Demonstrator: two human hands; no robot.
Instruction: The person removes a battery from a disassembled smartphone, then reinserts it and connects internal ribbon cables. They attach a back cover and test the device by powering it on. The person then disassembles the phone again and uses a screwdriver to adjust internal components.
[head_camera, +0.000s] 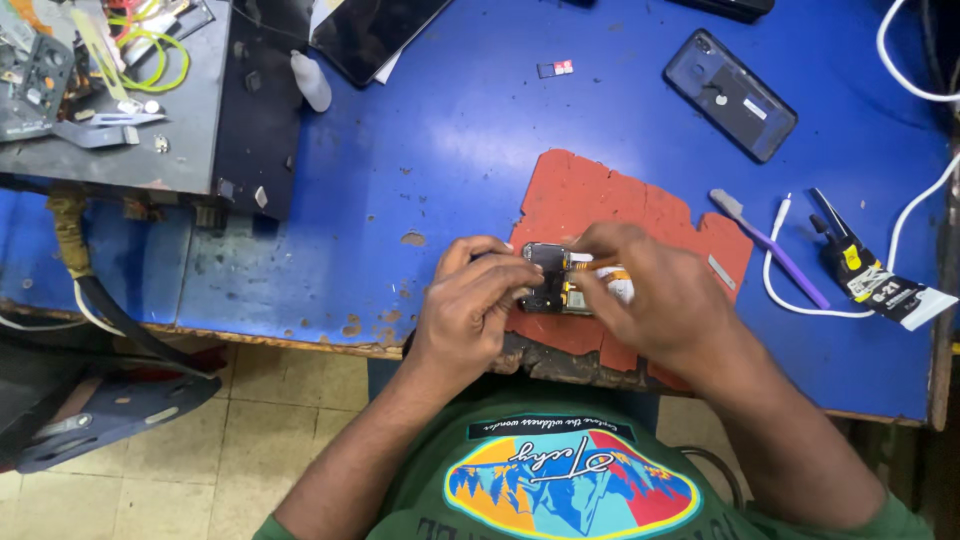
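Opened phone (553, 283) on the red mat (590, 195): left hand (472, 305) pinches its edge; right hand (655, 290) grip pinches an orange-tipped tool (592, 265).

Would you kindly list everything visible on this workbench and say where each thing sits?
opened phone: 1, dark, on the red mat under both hands
red mat: 1, front centre of table
blue table: 1, chipped
phone back cover: 1, dark, upper right
toothbrush: 1, purple, right of mat
glue tube: 1, black, far right
white cable: 1, right
small bottle: 1, white, top
left hand: steadying phone
right hand: on phone
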